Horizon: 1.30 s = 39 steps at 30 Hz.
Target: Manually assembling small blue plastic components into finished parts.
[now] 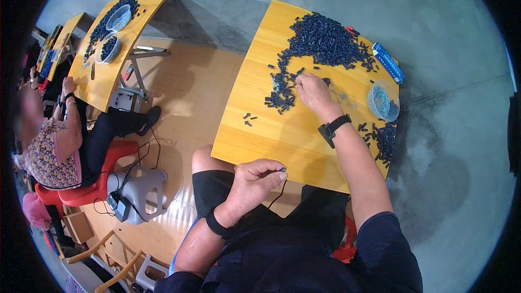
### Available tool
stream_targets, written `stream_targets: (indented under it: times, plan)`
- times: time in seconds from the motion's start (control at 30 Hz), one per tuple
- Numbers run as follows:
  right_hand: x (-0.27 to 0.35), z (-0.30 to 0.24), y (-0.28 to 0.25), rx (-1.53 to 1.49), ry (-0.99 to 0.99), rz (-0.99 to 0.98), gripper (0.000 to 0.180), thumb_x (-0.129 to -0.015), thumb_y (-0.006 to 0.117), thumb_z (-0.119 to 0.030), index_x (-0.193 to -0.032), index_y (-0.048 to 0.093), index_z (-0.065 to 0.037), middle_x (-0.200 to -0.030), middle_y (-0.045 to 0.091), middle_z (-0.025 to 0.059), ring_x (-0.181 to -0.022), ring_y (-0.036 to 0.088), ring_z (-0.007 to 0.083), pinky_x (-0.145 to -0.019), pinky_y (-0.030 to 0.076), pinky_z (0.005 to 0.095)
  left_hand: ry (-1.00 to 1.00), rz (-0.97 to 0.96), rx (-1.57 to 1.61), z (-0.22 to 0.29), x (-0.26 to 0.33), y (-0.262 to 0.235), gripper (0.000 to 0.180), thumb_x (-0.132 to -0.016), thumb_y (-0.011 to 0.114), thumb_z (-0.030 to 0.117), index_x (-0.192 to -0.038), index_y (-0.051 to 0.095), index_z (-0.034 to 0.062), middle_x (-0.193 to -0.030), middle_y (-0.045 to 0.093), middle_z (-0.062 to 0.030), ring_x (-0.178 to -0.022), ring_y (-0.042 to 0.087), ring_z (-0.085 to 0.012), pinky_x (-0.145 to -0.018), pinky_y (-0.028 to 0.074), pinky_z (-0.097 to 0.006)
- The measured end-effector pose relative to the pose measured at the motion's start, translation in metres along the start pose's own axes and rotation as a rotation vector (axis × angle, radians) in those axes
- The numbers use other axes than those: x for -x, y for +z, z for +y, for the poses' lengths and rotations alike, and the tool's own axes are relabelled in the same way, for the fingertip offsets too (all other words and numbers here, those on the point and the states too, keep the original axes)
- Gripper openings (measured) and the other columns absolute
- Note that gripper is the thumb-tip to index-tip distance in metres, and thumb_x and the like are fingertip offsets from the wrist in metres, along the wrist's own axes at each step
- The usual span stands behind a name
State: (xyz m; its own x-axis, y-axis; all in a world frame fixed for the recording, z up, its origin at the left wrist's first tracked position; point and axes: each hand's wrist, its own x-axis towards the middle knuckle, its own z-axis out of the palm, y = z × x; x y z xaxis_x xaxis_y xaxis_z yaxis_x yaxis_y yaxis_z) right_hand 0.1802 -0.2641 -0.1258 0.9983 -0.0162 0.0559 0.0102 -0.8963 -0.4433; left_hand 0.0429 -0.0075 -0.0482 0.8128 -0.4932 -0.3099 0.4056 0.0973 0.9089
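Observation:
My left hand (259, 183) is closed in front of the table's near edge, above my lap. Between its thumb and forefinger sits a small dark piece (283, 170), mostly covered by the fingertips. Over the table, my right hand (315, 95) has its fingers drawn together at the edge of a scattered group of short black cylinders (280, 99). What those fingertips pinch, if anything, is too small to make out. A larger heap of black cylinders (320, 39) covers the far part of the table.
At the right edge of the yellow table (260, 141) stand a clear tub (384, 100) of pale blue bits and a blue box (388, 63). Below the tub lie more black cylinders (386, 144). On the left, another person sits at a similar table (152, 8).

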Motion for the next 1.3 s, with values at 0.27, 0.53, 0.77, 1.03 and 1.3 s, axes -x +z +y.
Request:
stream_targets:
  times: [0.27,0.53,0.77,1.03,1.3]
  plan:
    - [0.014,-0.002,-0.007,0.152,-0.123,-0.001,0.006,-0.081,0.052,-0.005,-0.078,0.053,0.000,-0.081,0.055,0.0202,-0.076,0.057,0.0398,-0.069,0.046,0.0478,0.017,0.015,0.035,0.012,0.000,0.003,0.009,-0.081,0.067,0.000,-0.089,0.066,-0.0024,-0.079,0.063,-0.0021,-0.071,0.056,-0.0070,-0.065,0.045,-0.021]
    - [0.010,-0.005,-0.013,0.146,-0.099,-0.005,0.006,-0.082,0.053,-0.005,-0.082,0.056,-0.001,-0.086,0.056,0.0202,-0.082,0.058,0.0396,-0.072,0.046,0.0471,0.021,-0.006,0.039,0.011,0.005,0.008,0.009,-0.081,0.067,0.000,-0.090,0.066,-0.0022,-0.081,0.062,-0.0027,-0.073,0.056,-0.0079,-0.066,0.045,-0.021]
    - [0.011,-0.009,-0.021,0.114,-0.189,-0.024,0.009,-0.082,0.050,-0.003,-0.084,0.058,0.002,-0.085,0.058,0.0237,-0.083,0.061,0.0395,-0.073,0.049,0.0473,0.038,-0.005,0.026,0.012,0.005,0.009,0.009,-0.081,0.067,0.001,-0.090,0.066,-0.0021,-0.081,0.063,-0.0027,-0.074,0.056,-0.0080,-0.066,0.045,-0.021]
    - [0.008,0.000,-0.013,0.168,-0.130,-0.065,0.010,-0.080,0.049,-0.001,-0.082,0.057,0.004,-0.085,0.058,0.0248,-0.082,0.060,0.0410,-0.074,0.048,0.0483,-0.009,0.005,0.049,0.015,0.006,0.013,0.009,-0.082,0.067,0.001,-0.090,0.066,-0.0026,-0.081,0.063,-0.0030,-0.073,0.056,-0.0079,-0.066,0.045,-0.021]
    - [0.007,0.009,-0.003,0.063,-0.096,0.068,0.005,-0.078,0.051,-0.004,-0.078,0.054,0.000,-0.080,0.057,0.0233,-0.079,0.057,0.0432,-0.071,0.046,0.0501,0.091,0.025,0.025,0.024,0.006,0.011,0.010,-0.084,0.063,-0.001,-0.093,0.064,-0.0026,-0.086,0.065,-0.0057,-0.073,0.062,-0.0105,-0.066,0.050,-0.022]
